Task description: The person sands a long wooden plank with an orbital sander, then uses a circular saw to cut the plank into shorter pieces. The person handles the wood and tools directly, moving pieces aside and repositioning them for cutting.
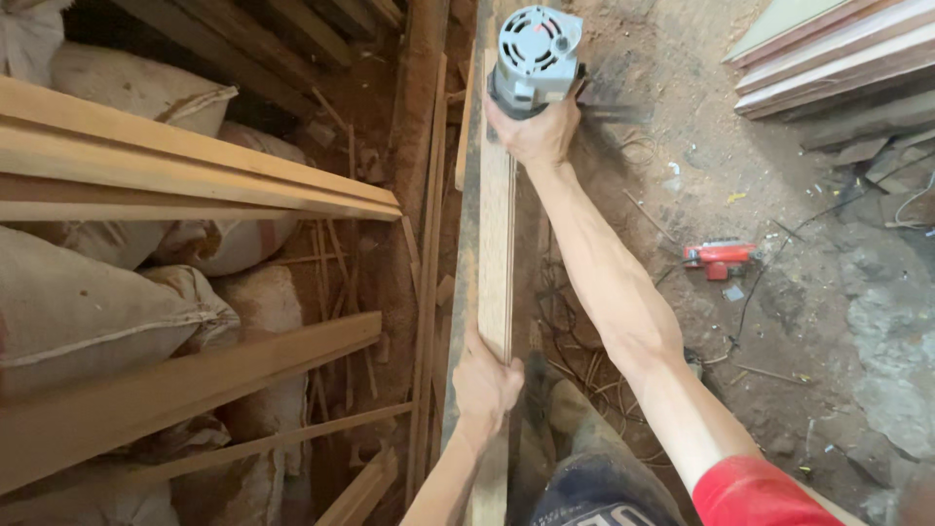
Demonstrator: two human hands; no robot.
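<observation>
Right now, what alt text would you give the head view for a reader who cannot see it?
A person's right hand grips a grey power router at the far end of a long wooden plank, while the left hand clasps the plank near the camera. Stuffed sacks and loose boards lie left; a red power tool rests on the dirt floor right.

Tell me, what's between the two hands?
Only a bare stretch of the long wooden plank runs from the left hand to the right hand, seen from the head camera.

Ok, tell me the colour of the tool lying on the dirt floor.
Red, with dark parts; the tool shows in the head view, right of the outstretched arm.
</observation>
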